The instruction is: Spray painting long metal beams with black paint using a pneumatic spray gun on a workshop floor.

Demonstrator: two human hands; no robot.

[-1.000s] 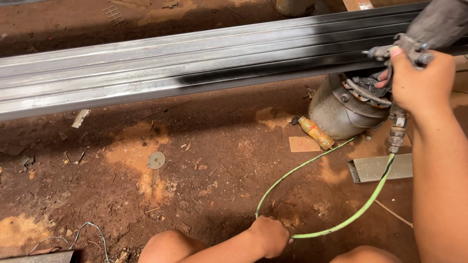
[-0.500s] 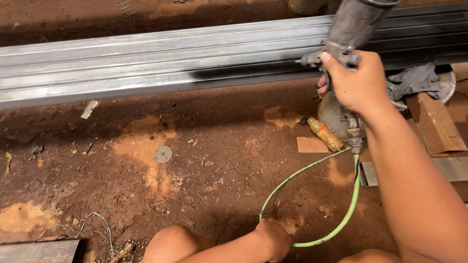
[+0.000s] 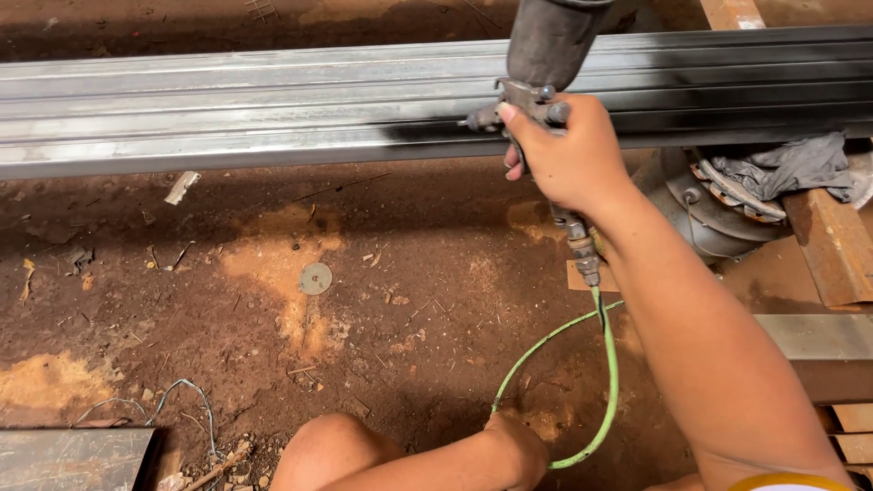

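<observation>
While right hand [image 3: 568,159] wraps a tight grip round spray gun [image 3: 546,64] and left hand [image 3: 518,445] pinches green hose [image 3: 607,382], looks partway through: steel bars [image 3: 273,109] black at right, bare leftward.

Right hand [image 3: 573,159] gripping spray gun [image 3: 536,77], nozzle directed at metal bars [image 3: 273,109]; cup upright above hand. Bars grey left of gun, black to its right. Green hose [image 3: 607,382] runs from gun base down to left hand [image 3: 518,445], closed on it. Metal can [image 3: 700,209] below bars, right of gun, rag [image 3: 773,168] on top.
</observation>
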